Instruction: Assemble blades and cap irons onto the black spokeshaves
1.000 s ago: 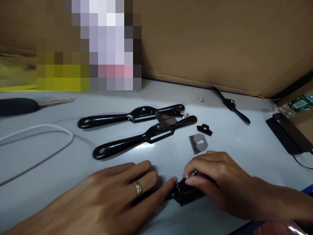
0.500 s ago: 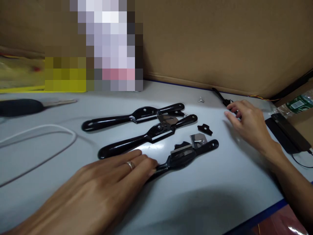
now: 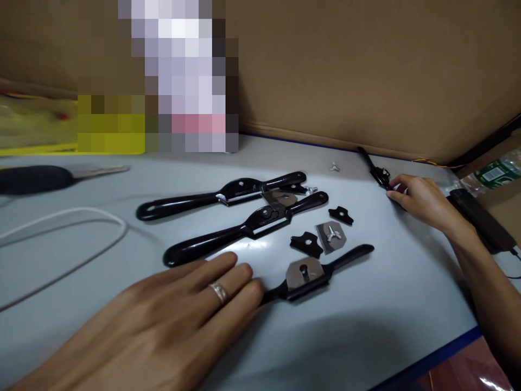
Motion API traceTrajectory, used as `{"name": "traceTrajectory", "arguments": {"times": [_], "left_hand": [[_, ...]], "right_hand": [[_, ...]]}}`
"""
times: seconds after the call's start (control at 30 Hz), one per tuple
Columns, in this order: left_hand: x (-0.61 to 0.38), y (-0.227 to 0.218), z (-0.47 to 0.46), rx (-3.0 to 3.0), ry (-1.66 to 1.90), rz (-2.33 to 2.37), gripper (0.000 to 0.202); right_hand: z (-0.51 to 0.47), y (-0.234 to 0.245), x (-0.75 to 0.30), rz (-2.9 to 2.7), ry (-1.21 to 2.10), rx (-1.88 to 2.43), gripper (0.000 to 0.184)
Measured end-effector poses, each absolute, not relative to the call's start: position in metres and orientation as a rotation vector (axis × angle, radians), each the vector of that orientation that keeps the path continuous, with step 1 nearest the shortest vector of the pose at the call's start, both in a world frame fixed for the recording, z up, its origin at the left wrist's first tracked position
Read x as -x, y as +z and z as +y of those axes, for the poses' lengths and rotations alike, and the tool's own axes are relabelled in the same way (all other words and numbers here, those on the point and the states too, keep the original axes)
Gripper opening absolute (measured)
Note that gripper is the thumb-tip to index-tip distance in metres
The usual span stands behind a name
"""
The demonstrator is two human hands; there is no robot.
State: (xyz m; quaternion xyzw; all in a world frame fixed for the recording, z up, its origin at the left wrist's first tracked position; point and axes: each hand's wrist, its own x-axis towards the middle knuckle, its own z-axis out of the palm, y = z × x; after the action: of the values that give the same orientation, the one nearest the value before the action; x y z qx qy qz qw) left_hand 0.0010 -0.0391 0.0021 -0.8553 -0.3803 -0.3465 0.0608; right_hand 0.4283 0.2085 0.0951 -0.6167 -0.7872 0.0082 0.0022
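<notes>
My left hand (image 3: 191, 315) is closed on the handle of a black spokeshave (image 3: 307, 277), whose flat steel blade faces up; the fingers hide the handle's end. At the far right, my right hand (image 3: 419, 198) has its thumb and fingers about the near handle of another spokeshave (image 3: 379, 172), which lies against the back of the table. Two black spokeshave bodies (image 3: 211, 244) lie side by side in the middle, with a loose blade (image 3: 279, 199) across them. Close to the held tool are two black cap plates (image 3: 341, 215), a loose blade (image 3: 325, 244) and a thumbscrew (image 3: 334, 234) on it.
Another thumbscrew (image 3: 334, 167) lies near the back of the table. At left are a black-handled tool (image 3: 36, 179) and a white cable (image 3: 101, 209). A black box-shaped device (image 3: 474, 222) and a plastic bottle (image 3: 494, 174) stand at right. Cardboard (image 3: 366, 70) walls the back.
The spokeshave in my left hand has turned over, so its blade now faces up and the cap plate beside it shows. My right hand has shifted slightly right and down at the far spokeshave.
</notes>
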Motion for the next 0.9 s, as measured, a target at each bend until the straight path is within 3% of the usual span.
{"name": "traceTrajectory", "arguments": {"times": [0.2,0.3,0.47,0.6,0.73,0.83,0.9], "left_hand": [[-0.011,0.018,-0.022,2.46,-0.885,-1.366,0.038],[-0.015,0.025,-0.017,2.435,-0.872,-1.347,0.045],[-0.018,0.027,-0.016,2.441,-0.897,-1.323,0.039],[-0.019,0.026,-0.02,2.404,-0.884,-1.379,0.039],[-0.013,0.027,-0.023,2.342,-0.892,-1.493,0.037],[-0.004,0.029,-0.027,2.265,-1.035,-1.57,0.033],[-0.001,0.029,-0.033,2.38,-1.1,-1.497,0.038]], "right_hand": [[0.217,0.095,-0.433,-2.404,0.187,1.955,0.015],[0.214,0.101,-0.43,-2.397,0.248,1.954,0.031],[0.201,0.107,-0.42,-2.384,0.268,1.879,0.032],[0.184,0.113,-0.405,-2.387,0.394,1.734,0.05],[0.158,0.132,-0.39,-2.459,0.844,1.443,0.07],[0.137,0.142,-0.383,-2.665,1.267,1.106,0.063],[0.125,0.143,-0.38,-2.821,1.353,0.866,0.057]]}}
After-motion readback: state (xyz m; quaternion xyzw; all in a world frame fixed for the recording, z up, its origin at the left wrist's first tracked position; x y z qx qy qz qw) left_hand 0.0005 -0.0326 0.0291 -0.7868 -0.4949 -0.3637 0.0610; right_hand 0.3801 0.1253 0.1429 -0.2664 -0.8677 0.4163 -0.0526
